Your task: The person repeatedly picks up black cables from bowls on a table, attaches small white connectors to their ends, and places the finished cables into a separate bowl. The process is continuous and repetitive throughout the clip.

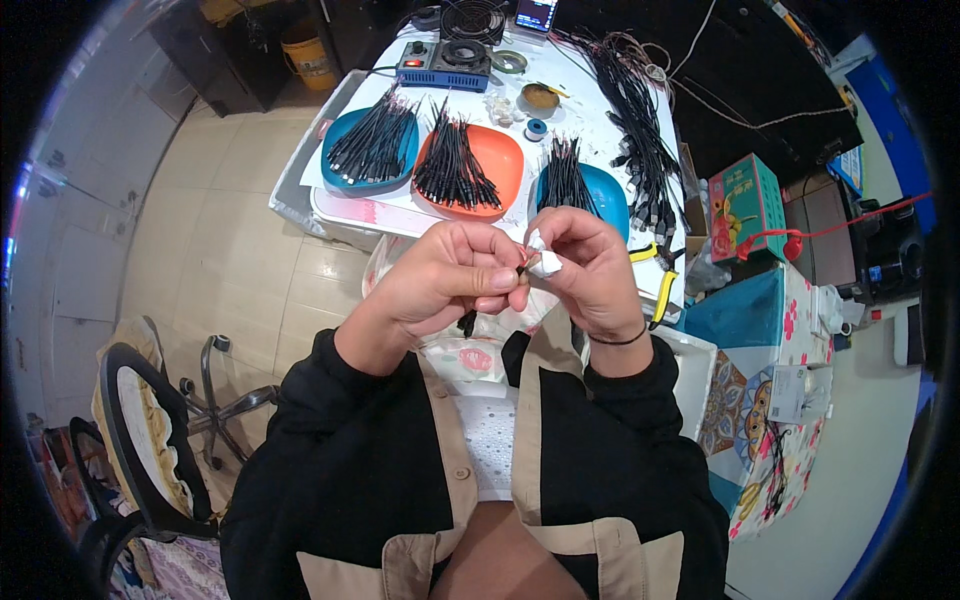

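Observation:
Above my lap, both hands come together in front of the table's near edge. My left hand (450, 272) pinches a short black cable between thumb and fingers; its thin reddish wire ends stick out toward the other hand. Part of the black cable (467, 322) hangs below the left fingers. My right hand (597, 275) grips a crumpled white piece of tissue or cloth (545, 262) between thumb and fingers, right at the wire ends. The fingers hide exactly how the white piece meets the wires.
On the white table are a teal tray (333, 177), an orange tray (508, 155) and a blue tray (612, 192), each with black cables. Behind them stand a blue heating unit (444, 78) and solder spool (536, 130). Yellow-handled pliers (663, 298) lie right; an office chair (130, 400) stands left.

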### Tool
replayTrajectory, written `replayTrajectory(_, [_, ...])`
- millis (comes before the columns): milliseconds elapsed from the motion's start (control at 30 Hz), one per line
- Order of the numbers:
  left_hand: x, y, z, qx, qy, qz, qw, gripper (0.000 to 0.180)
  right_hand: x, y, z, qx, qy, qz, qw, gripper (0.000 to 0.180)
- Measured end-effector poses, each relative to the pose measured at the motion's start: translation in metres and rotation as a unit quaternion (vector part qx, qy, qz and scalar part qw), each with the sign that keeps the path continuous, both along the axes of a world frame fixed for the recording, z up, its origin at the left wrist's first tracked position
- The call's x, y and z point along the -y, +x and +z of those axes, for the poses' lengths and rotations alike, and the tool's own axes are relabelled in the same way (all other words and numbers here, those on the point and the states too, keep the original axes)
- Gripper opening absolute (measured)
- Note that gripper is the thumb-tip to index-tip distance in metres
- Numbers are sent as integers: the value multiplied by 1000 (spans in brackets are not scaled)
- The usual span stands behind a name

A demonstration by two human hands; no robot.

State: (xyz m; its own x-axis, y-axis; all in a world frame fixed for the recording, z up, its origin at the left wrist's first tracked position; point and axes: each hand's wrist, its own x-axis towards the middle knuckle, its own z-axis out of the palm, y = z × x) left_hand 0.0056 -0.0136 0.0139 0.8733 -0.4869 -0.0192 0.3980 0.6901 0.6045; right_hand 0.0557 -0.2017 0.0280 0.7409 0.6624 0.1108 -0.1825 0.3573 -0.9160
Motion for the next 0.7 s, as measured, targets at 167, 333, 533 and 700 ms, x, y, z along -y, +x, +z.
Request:
replayTrajectory(167, [4, -2, -1, 61, 43, 73, 995, 14, -8, -8, -3, -117, 99, 35, 988, 20])
replayTrajectory(333, [2, -8, 0, 138, 261, 132, 946, 18, -3, -3, -5, -116, 9, -2, 993, 21])
replayTrajectory(533, [15, 1, -14, 119, 273, 140, 944, 16, -5, 0, -33, -302, 144, 88, 938, 30])
replayTrajectory(700, [23, 20, -25, 65, 227, 176, 956, 16, 23, 49, -51, 57, -206, -166, 963, 27])
